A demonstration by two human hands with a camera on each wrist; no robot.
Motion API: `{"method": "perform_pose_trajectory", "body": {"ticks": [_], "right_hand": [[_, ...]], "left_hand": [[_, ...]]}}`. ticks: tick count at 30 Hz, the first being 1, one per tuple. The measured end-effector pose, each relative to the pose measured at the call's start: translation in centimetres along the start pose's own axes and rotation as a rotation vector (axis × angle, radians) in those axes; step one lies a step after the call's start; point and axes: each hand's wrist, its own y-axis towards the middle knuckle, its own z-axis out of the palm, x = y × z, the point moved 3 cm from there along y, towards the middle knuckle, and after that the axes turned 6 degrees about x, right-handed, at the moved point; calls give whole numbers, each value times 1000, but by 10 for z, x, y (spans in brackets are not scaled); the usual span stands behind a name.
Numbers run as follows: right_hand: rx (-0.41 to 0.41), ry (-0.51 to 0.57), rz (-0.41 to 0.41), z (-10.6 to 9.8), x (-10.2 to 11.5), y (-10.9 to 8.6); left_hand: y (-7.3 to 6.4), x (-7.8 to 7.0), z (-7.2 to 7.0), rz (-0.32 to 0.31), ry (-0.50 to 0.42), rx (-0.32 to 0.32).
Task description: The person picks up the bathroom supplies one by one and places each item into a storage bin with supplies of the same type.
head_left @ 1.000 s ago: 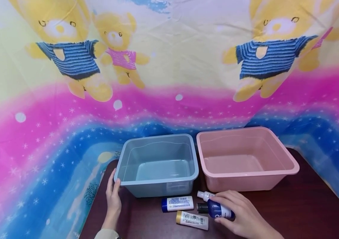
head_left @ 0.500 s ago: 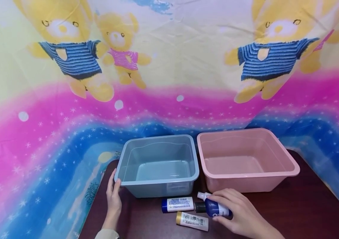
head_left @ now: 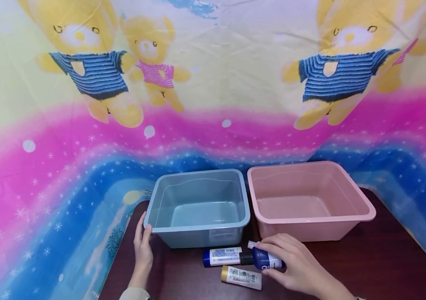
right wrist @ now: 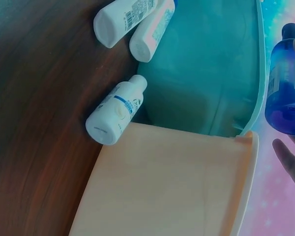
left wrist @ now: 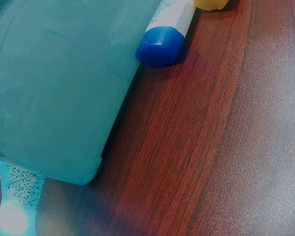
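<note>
Table: dark reddish-brown table (head_left: pixel 393 262), its wood grain plain up close.
Backdrop: printed cloth (head_left: pixel 246 71), creased, hanging behind it.
Large bears: left bear (head_left: pixel 89 75) and right bear (head_left: pixel 333 77), yellow, blue striped shirts.
Small bear (head_left: pixel 156 76): pink striped shirt.
Lower cloth: pink band (head_left: pixel 198 129) above blue, white snowflakes.

Blue btl (head_left: pixel 264 258) prob. glossy plas., woodgrain tbl (head_left: pixel 183 273)
</note>
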Motion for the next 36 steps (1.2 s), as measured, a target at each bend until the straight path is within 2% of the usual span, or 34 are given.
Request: {"method": "perform_pose_trajectory", "body": {"ticks": [5,8,24,36], "right_hand": [[-39,15,-73,1,6,5],[-34,27,-86,1,8,7],[-16,43,-56,7,10,18],[-19,25,-40,13,10,24]], "left_hand": [[2,5,-2,-33,9,-12],[3,7,-3,-42,4,-14],[2,3,-2,-44,18,-12],[0,0,-2,-38,-7,30]]}}
